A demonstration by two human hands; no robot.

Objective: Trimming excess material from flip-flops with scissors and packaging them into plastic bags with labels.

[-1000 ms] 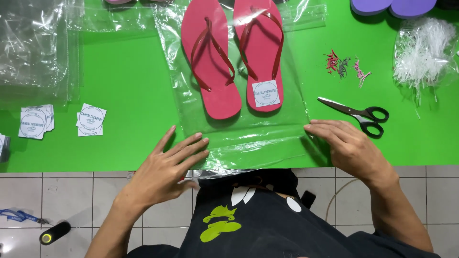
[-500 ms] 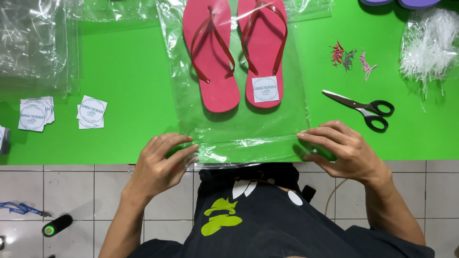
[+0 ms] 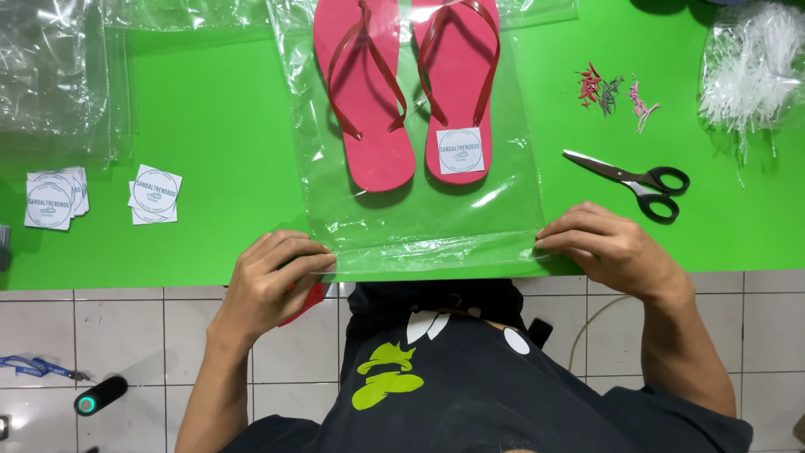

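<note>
A pair of pink flip-flops (image 3: 407, 92) lies inside a clear plastic bag (image 3: 419, 226) on the green table (image 3: 218, 126), heels toward me. The right sandal carries a square white label (image 3: 460, 152) on its heel. My left hand (image 3: 272, 281) pinches the bag's near left corner at the table's front edge. My right hand (image 3: 608, 247) pinches the near right corner. The bag's open end is folded into a flat strip between the two hands.
Black-handled scissors (image 3: 637, 178) lie right of the bag. Small coloured tag fasteners (image 3: 612, 91) and a heap of clear plastic ties (image 3: 755, 67) sit at the far right. White square stickers (image 3: 155, 193) and more stickers (image 3: 52, 200) lie left, below stacked clear bags (image 3: 54, 75). Tiled floor below holds a black cylinder (image 3: 99, 396).
Both hands have gone from lying flat on the bag's near end to pinching its two corners at the table edge, and the end now lies folded over.
</note>
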